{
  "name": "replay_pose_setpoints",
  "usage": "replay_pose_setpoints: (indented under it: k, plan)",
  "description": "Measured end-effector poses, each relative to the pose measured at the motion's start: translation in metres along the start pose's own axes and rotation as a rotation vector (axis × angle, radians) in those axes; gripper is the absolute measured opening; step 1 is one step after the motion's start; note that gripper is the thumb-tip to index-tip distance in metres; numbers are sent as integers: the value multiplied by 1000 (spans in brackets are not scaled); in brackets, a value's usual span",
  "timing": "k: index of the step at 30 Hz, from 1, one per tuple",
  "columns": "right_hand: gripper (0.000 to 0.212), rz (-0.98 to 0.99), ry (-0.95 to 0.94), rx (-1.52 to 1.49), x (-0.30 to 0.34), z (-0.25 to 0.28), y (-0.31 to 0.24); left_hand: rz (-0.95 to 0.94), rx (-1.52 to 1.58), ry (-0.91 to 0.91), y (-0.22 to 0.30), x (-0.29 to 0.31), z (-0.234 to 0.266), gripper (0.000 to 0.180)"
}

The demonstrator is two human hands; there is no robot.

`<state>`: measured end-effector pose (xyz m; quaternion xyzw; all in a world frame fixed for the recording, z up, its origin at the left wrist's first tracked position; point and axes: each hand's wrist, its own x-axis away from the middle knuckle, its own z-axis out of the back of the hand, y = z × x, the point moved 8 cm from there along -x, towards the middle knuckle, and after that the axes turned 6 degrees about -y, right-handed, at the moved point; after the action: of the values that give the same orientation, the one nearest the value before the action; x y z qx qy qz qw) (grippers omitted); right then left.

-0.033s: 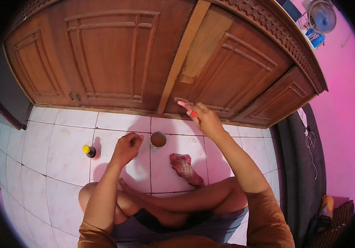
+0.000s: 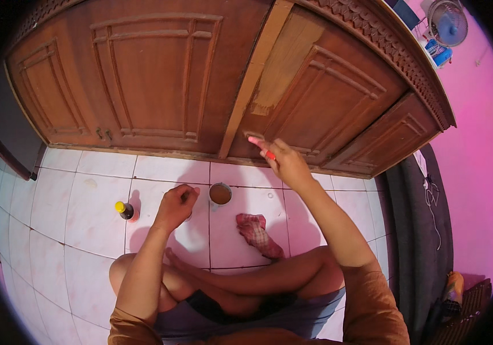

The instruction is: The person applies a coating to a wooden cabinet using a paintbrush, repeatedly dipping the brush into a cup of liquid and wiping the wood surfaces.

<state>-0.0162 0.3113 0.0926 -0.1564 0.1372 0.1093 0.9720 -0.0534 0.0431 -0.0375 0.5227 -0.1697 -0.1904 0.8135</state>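
Note:
My right hand point(image 2: 288, 165) is closed around a slim red paintbrush point(image 2: 270, 155), its pinkish front end at the lower part of a brown wooden cabinet door point(image 2: 298, 129). Bristles are too small to make out. Higher on this door runs a lighter tan strip point(image 2: 284, 69) with a ragged lower edge. My left hand point(image 2: 176, 207) hovers over the floor with curled fingers, and whatever they may hold is hidden. Just right of it stands a cup point(image 2: 220, 194) of brown liquid. A crumpled red-and-white checked cloth point(image 2: 255, 233) lies before my crossed legs.
A small dark bottle with a yellow cap point(image 2: 124, 210) stands left of my left hand on the white tiles point(image 2: 94, 230). The carved wooden cabinet point(image 2: 149, 80) spans the far side. At right are a dark cushion or mattress point(image 2: 419, 230), a white cable point(image 2: 432, 207) and a fan point(image 2: 447, 23).
My right hand and the paintbrush have shifted slightly to the right and up along the door. My left hand, the cup and the cloth stay in place.

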Motion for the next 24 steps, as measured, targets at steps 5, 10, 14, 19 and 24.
replay_pose_setpoints:
  k: [5,10,14,19,24]
  plan:
    - [37,65,74,104,-28,57,-13,60,-17,-14,3,0,-1,32]
    - [27,43,182,121,-35,130,-47,-8,5,-37,-1,-2,-6,23]
    - [32,81,157,126,-23,105,-43,52,31,-60,-6,-1,-7,22]
    - [32,45,19,85,-19,30,-12,-6,40,6,1,-1,-4,30]
    - [27,22,142,83,-35,54,-19,30,-7,-21,-2,-1,-4,25]
